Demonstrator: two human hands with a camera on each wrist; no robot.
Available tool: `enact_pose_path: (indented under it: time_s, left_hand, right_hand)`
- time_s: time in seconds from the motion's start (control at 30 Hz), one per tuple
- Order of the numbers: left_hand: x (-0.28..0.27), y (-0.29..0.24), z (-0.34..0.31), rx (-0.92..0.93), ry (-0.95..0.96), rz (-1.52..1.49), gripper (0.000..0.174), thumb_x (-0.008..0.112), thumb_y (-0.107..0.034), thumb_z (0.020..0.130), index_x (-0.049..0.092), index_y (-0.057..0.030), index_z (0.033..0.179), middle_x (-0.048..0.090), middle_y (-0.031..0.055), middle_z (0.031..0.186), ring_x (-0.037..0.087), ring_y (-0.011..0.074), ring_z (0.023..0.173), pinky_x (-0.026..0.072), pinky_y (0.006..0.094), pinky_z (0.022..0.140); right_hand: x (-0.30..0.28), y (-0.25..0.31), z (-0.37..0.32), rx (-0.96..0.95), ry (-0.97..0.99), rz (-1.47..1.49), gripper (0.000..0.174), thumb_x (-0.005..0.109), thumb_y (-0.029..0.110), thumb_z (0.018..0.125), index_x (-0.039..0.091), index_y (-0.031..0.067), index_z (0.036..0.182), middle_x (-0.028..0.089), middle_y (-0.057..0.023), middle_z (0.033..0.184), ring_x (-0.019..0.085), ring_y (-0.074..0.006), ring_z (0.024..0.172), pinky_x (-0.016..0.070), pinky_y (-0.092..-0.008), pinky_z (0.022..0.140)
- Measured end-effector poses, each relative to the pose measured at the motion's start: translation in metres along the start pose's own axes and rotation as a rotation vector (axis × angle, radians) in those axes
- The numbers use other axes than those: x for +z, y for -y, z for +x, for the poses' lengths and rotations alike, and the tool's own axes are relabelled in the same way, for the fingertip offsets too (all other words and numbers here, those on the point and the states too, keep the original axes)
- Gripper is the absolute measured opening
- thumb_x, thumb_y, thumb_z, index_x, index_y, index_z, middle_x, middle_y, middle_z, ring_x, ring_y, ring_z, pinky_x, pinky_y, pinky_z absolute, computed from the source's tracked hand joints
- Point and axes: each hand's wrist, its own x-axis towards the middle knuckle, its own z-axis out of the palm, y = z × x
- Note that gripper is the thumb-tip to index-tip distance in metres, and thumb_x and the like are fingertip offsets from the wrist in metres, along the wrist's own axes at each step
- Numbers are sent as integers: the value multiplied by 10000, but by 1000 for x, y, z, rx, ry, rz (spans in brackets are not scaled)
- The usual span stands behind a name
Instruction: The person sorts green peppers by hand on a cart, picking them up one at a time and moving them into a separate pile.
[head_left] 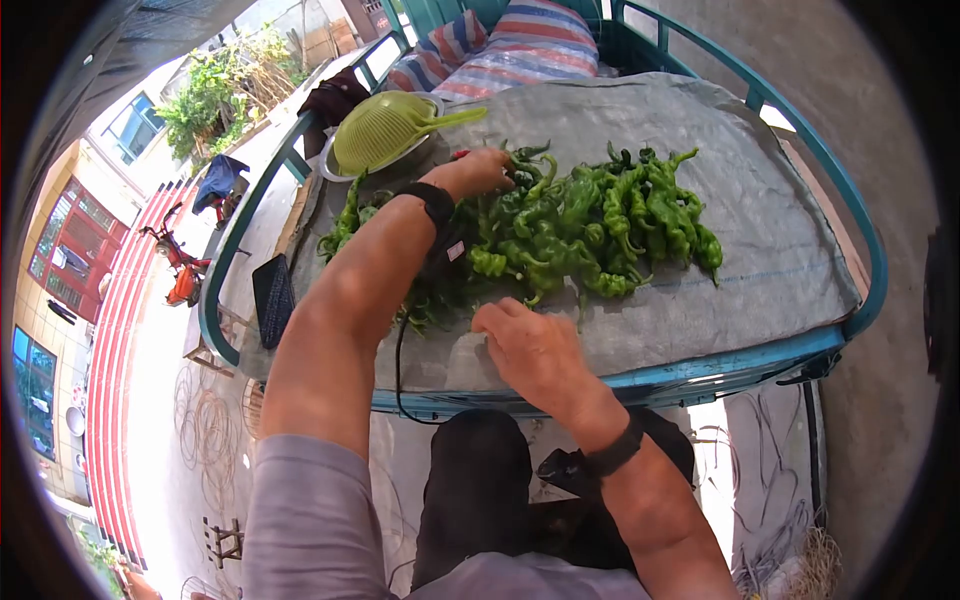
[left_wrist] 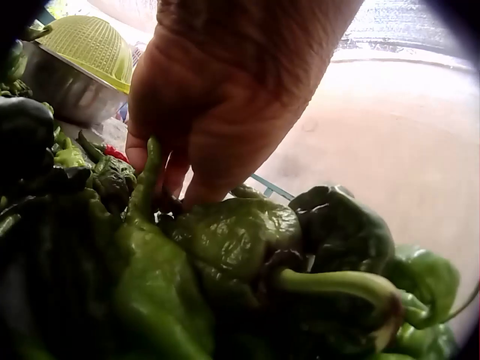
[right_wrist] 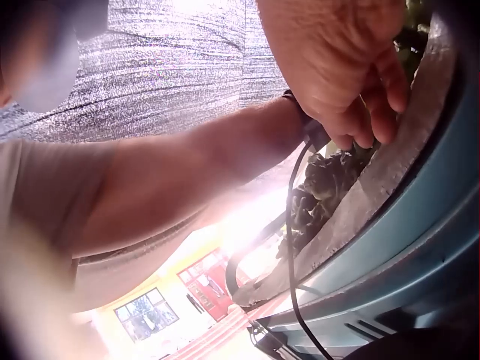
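A heap of green peppers [head_left: 560, 220] lies spread over a grey cloth [head_left: 740, 190]. My left hand [head_left: 475, 172] reaches across to the heap's far left side. In the left wrist view its thumb and fingers [left_wrist: 199, 176] point down among wrinkled peppers [left_wrist: 232, 232], their tips partly hidden; I cannot tell whether they pinch a pepper. A bit of red pepper [left_wrist: 115, 153] shows beside them. At the near edge of the heap, my right hand [head_left: 540, 355] hovers with loosely bent fingers and nothing in them, as the right wrist view also shows [right_wrist: 349, 90].
A yellow-green strainer [head_left: 385, 130] sits on a metal bowl [left_wrist: 71, 82] at the back left. Blue-green rails [head_left: 825, 170] border the cart bed. A black cable [head_left: 399, 370] hangs over its front edge. Striped sacks [head_left: 520, 50] lie behind.
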Motion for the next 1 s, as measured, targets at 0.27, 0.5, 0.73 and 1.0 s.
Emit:
enact_pose_path:
  time_s: [0.27,0.5,0.73,1.0]
  left_hand:
    - [-4,-5,-28,-236,-420,-129,362,716,-330,851,684,-67,1098,716,194,1050,680,393,995,526,483,863]
    - [-57,-37,-108,-129,-240,-355,675,557,-600,917,669,41,1099,740,195,934,733,337,819,578,393,693]
    - [-72,-48,-223,-165,-102,-242,471,681,-445,899,717,-1,1050,733,166,872,720,305,777,565,384,713]
    - [-20,-86,-362,-271,-69,-534,302,700,-303,973,696,-12,1055,690,65,844,637,111,740,515,294,661]
  right_hand:
    - [2,-2,0,-13,-8,7,144,614,37,874,660,124,980,660,-64,893,672,-348,799,546,-458,673]
    - [6,1,1,12,51,-61,116,605,79,907,664,144,983,663,-54,900,677,-324,842,545,-451,710]
    - [6,-2,2,-31,12,-30,152,575,60,893,653,131,1003,677,-72,945,682,-332,837,538,-463,729]
    - [27,2,3,-77,-208,-16,97,613,106,905,633,102,999,677,-102,886,675,-379,795,535,-489,675]
